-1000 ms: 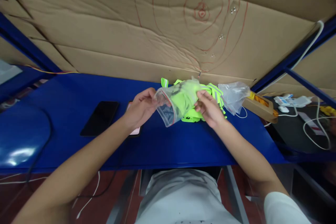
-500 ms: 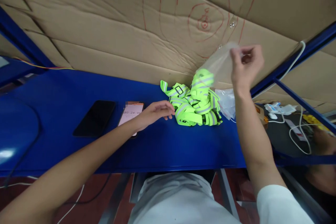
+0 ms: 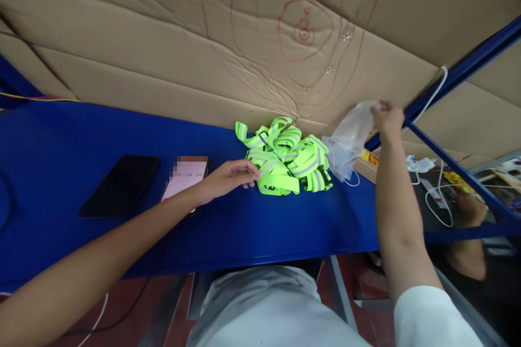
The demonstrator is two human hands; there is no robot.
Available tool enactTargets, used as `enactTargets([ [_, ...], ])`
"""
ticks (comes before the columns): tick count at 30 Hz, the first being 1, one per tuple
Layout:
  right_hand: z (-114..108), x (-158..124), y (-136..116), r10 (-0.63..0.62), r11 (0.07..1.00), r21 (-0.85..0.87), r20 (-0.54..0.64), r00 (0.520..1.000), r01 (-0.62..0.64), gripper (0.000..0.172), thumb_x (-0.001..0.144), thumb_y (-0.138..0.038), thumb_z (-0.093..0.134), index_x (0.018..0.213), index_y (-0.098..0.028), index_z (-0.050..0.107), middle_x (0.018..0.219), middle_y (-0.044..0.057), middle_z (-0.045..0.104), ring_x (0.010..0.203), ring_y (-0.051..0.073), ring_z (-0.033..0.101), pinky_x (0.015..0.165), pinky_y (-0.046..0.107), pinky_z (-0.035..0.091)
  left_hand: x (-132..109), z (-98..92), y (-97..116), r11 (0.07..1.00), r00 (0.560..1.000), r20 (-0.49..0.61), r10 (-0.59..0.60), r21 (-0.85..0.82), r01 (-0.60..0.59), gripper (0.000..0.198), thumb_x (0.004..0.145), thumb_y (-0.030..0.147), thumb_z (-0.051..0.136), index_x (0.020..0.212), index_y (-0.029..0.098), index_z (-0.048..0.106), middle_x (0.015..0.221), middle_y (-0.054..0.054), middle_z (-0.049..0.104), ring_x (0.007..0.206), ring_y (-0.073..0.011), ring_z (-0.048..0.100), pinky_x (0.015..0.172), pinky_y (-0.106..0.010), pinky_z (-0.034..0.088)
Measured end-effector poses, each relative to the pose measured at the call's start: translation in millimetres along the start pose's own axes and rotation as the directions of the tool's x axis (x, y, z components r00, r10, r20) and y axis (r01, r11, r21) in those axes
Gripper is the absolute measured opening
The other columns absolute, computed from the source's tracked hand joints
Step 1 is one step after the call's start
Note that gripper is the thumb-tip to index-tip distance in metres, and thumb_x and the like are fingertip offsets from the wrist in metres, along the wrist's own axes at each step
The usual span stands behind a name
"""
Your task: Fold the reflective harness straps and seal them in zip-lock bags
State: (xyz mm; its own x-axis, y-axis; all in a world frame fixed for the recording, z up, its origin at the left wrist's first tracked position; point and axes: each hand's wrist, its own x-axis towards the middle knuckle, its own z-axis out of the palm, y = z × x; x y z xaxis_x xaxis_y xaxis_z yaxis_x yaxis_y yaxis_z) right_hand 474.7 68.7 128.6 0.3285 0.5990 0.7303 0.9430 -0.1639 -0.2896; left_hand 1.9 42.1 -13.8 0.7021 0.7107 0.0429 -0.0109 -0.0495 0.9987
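A tangled heap of neon-green reflective straps (image 3: 285, 157) lies on the blue table (image 3: 252, 222) against the cardboard wall. My left hand (image 3: 228, 176) rests on the table just left of the heap, fingers loosely curled and pointing at it, holding nothing. My right hand (image 3: 386, 117) is raised at the far right and pinches the top of a clear plastic bag (image 3: 348, 141), which hangs down beside the straps.
Two phones lie left of my left hand: a dark one (image 3: 120, 185) and one with a lit screen (image 3: 185, 176). A cardboard sheet (image 3: 228, 38) with red scribbles backs the table. White cables and small items (image 3: 437, 184) sit on the neighbouring bench, where another person's hand (image 3: 468, 209) shows.
One second ago both hands held the bag with straps inside. The straps now lie on the table; my right hand has carried the empty bag down to the right, my left hand lowered.
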Motion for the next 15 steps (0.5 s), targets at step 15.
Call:
enactTargets([
  [15,43,-118,-9,0.176,0.978,-0.184,0.505,0.845,-0.093,0.051,0.102,-0.048,0.043,0.141,-0.018,0.059,0.136,0.02,0.063,0.129,0.039,0.055,0.11,0.066,0.03,7,-6.0,-9,0.992,0.998,-0.041,-0.045,0.115,0.049,0.03,0.083,0.046,0.072,0.089,0.017,0.071,0.086,-0.006,0.071,0.079,-0.0169,0.066,0.069,-0.027,0.052],
])
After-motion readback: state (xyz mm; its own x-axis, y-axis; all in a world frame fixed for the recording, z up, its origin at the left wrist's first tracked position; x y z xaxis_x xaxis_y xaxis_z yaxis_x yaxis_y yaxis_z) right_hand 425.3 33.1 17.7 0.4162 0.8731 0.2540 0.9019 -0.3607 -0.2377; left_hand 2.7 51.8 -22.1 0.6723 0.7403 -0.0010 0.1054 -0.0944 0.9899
